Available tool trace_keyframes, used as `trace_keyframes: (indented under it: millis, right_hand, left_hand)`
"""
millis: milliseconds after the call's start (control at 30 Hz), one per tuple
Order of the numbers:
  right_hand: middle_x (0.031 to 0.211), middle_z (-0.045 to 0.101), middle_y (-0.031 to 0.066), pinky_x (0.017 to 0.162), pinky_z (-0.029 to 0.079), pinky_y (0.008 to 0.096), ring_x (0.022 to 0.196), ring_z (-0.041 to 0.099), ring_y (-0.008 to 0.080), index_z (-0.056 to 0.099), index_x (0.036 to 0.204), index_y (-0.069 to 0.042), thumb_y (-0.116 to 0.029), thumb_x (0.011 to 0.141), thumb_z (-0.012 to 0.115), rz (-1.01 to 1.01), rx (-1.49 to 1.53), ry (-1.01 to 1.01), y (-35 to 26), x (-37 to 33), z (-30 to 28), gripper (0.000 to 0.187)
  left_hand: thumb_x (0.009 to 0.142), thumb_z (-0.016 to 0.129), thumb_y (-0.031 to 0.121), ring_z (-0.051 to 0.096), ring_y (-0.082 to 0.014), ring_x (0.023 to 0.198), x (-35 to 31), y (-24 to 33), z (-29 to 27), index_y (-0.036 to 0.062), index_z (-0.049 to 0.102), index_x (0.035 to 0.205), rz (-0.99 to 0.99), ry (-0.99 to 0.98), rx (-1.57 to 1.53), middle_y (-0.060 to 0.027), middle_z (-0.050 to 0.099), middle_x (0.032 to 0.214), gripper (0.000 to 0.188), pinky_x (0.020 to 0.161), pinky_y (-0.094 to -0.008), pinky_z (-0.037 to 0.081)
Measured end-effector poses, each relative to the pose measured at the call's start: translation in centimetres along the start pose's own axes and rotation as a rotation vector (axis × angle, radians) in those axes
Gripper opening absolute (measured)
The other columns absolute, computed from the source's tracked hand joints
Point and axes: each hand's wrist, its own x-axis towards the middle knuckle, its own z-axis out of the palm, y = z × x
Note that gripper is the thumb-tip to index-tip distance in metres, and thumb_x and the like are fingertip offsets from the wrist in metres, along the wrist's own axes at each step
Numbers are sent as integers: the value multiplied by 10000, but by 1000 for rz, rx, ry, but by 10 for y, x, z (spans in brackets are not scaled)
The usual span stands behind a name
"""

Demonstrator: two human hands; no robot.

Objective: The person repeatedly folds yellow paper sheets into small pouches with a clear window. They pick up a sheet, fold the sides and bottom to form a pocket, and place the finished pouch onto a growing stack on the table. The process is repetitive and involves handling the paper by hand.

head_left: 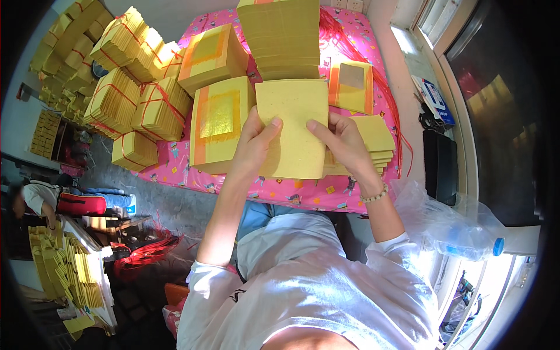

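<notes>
A sheaf of plain yellow paper (293,131) stands upright in front of me, held by its two sides. My left hand (258,135) is closed on its left edge, thumb on the near face. On the opposite edge, my right hand (345,140) grips it the same way, a beaded bracelet on that wrist. Left of the sheaf is a thick stack of paper with a gold square and orange bands (217,122). Directly behind rises a tall yellow paper stack (280,49). Yellow bundles (376,139) lie beside my right hand, partly hidden by it.
Bundles tied with red string (111,100) crowd the left side of the pink patterned table cover (268,189). A thin stack with a silver square (351,81) and loose red strings (382,87) lie back right. Clear plastic (461,236) is at right. Another person (44,198) sits far left.
</notes>
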Motion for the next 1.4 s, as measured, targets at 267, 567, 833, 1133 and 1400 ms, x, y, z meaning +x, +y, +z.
trace_keyframes:
  millis: [267,567,833,1133,1400]
  right_hand:
    - [912,693,62,676,514,219,777,620,62,666,1042,55,-182,915,638,24,-65,-47,9,-4,-1,271]
    - [853,677,27,618,490,198,723,596,38,667,1029,50,-183,907,651,111,-92,-112,19,-10,-6,263]
    - [810,657,4,585,479,193,686,582,31,672,984,33,-192,893,676,117,-130,-96,18,-21,-4,243]
    - [779,644,-11,619,493,178,686,584,26,667,944,14,-184,897,668,6,-143,-87,6,-17,-12,203]
    - [752,633,-23,602,489,179,673,576,12,627,848,-8,-185,910,652,7,-75,-26,3,-11,-12,190]
  left_hand:
    - [957,498,79,524,-144,1093,-1,-2,1,6,421,1250,101,47,82,-99,558,1184,313,945,-307,424]
    - [953,534,125,530,-143,1122,-2,0,-4,22,402,1329,93,76,73,-89,553,1242,412,945,-294,429]
    - [962,510,102,538,-131,1079,-3,-1,-4,20,396,1304,197,123,55,-86,556,1199,369,916,-283,442]
    - [969,487,83,520,-131,1090,-16,-2,-1,13,388,1294,202,72,126,-87,546,1199,346,929,-279,425]
    - [969,487,87,492,-126,1120,-25,-1,-1,8,382,1307,117,-19,93,-76,530,1227,362,964,-285,394]
